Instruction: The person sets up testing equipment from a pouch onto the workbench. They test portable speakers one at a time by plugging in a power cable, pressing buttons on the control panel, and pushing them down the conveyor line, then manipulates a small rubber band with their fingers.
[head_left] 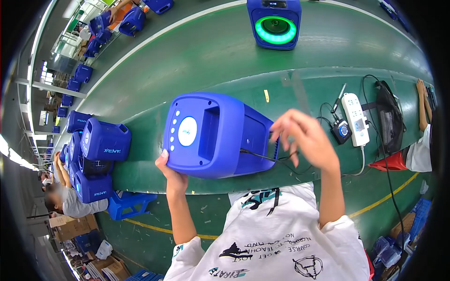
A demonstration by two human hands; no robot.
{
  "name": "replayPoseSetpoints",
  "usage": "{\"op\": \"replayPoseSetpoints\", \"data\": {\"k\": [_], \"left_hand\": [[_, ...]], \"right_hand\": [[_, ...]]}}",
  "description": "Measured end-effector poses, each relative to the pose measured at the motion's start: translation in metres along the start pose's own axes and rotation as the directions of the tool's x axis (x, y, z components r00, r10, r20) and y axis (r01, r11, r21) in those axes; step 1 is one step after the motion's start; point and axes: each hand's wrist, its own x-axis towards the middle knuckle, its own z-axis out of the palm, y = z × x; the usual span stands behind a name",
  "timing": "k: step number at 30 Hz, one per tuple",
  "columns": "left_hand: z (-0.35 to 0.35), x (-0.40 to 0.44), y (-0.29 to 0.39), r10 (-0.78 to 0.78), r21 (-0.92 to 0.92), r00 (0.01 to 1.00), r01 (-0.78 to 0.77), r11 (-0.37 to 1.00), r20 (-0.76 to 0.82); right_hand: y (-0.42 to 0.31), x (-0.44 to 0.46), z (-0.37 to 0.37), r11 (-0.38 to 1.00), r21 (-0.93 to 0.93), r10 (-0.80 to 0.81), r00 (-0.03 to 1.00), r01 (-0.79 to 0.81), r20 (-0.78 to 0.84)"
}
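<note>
A blue speaker [225, 136] lies on the green workbench in front of me, its panel with a round white disc and a row of small buttons facing left. My left hand [172, 174] holds its lower left corner, thumb on the panel side. A black cable [262, 155] runs from the speaker's side towards the right. Near the speaker's right end is my right hand [302, 136], raised, with fingers bent and partly spread; nothing shows firmly in its grasp.
A white power strip [356, 119], a small black device with a blue dial [341, 131] and a black mesh bag [390, 117] are at the right. Another speaker with a green ring [275, 28] stands beyond. Stacked speakers [105, 140] and a person [77, 199] are at the left.
</note>
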Motion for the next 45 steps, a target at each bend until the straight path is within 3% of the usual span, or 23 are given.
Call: {"op": "replayPoseSetpoints", "data": {"k": [1,3,6,12,18,24,27,31,33,37,45], "left_hand": [[-0.002,-0.001,-0.001,0.004,0.011,1.0,-0.004,1.0,-0.009],[-0.004,-0.001,-0.002,0.01,0.039,1.0,-0.01,0.999,-0.012],[0.007,-0.004,0.003,0.032,0.056,0.999,-0.032,0.998,0.004],[0.001,-0.003,0.0,0.042,0.03,0.999,-0.042,0.999,0.0],[0.001,0.001,-0.003,0.052,-0.026,0.999,-0.051,0.998,0.014],[0.006,0.001,-0.007,0.034,-0.101,0.999,-0.035,0.994,-0.014],[0.009,-0.005,0.006,-0.04,-0.088,0.969,0.063,0.994,0.242],[0.01,-0.001,-0.003,-0.036,-0.103,0.986,0.053,0.993,0.162],[0.017,-0.008,0.007,-0.059,-0.074,0.973,0.078,0.994,0.223],[0.03,-0.014,0.013,-0.074,-0.108,0.982,0.094,0.99,0.172],[0.029,-0.015,0.011,-0.054,-0.09,0.982,0.072,0.993,0.182]], "right_hand": [[0.012,0.013,-0.013,0.997,-0.073,0.013,0.993,-0.021,-0.117],[0.037,0.033,-0.035,0.875,-0.479,-0.082,0.951,-0.075,-0.299],[0.102,0.053,-0.06,0.48,-0.873,-0.475,0.861,0.083,-0.18],[0.111,0.054,-0.052,0.556,-0.831,-0.422,0.86,-0.005,-0.287],[0.122,0.062,-0.06,0.635,-0.772,-0.388,0.867,0.006,-0.312],[0.131,0.064,-0.059,0.549,-0.83,-0.45,0.871,0.096,-0.197],[0.139,0.065,-0.054,0.557,-0.816,-0.523,0.829,0.156,-0.198],[0.139,0.063,-0.058,0.596,-0.794,-0.474,0.851,0.122,-0.225],[0.139,0.063,-0.055,0.568,-0.814,-0.498,0.839,0.123,-0.221],[0.138,0.057,-0.051,0.491,-0.869,-0.512,0.827,0.06,-0.232],[0.135,0.057,-0.046,0.489,-0.869,-0.477,0.857,0.074,-0.196]]}}
